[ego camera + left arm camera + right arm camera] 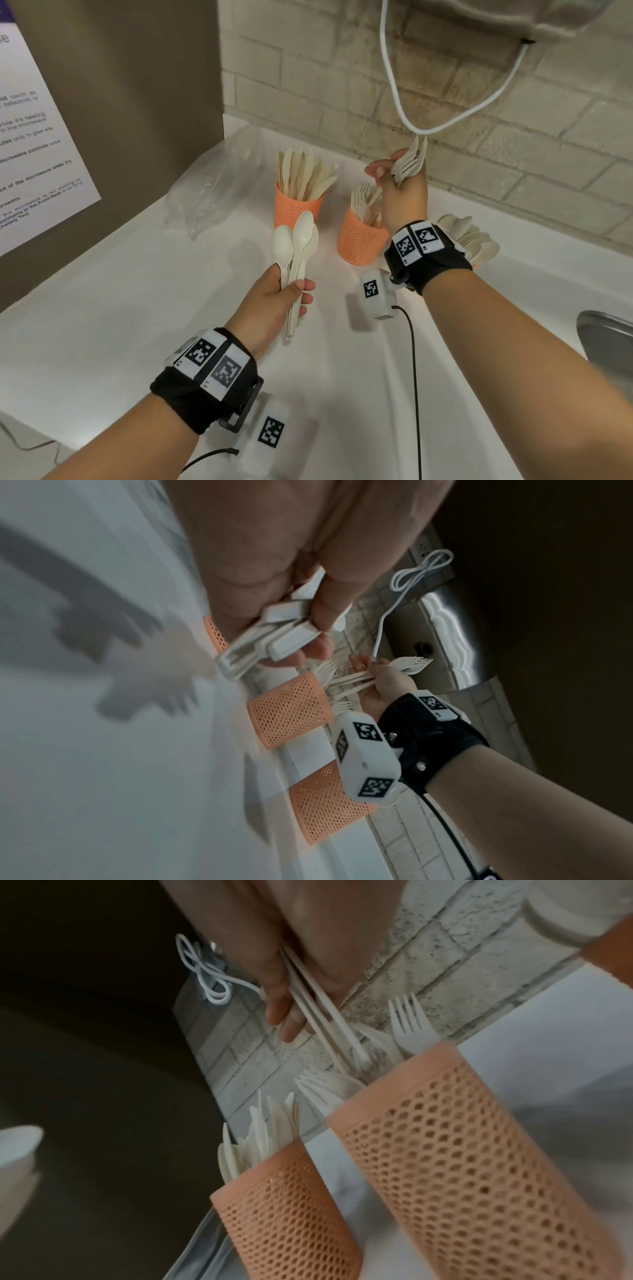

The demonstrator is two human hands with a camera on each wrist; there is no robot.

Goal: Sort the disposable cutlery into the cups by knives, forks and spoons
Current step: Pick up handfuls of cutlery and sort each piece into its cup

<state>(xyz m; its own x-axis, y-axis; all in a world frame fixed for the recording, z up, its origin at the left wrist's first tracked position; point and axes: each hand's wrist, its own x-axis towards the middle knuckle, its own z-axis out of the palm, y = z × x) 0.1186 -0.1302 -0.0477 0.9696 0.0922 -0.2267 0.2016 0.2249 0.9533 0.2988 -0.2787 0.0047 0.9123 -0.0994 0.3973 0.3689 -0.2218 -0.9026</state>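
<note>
A bundle of forks [409, 162] is gripped in the right hand [402, 195], raised above the fork cup [359, 240]. The left hand [274, 298] clutches several spoons [298, 236] by their handles, above the white counter [120, 291]. The knife cup [296, 205] stands just beside the fork cup.

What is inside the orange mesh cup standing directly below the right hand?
The orange mesh cup holds pale plastic forks, tines up, leaning against the rim. Their lower handles are hidden by the mesh wall and by the right hand, which grips more forks above it.
</note>
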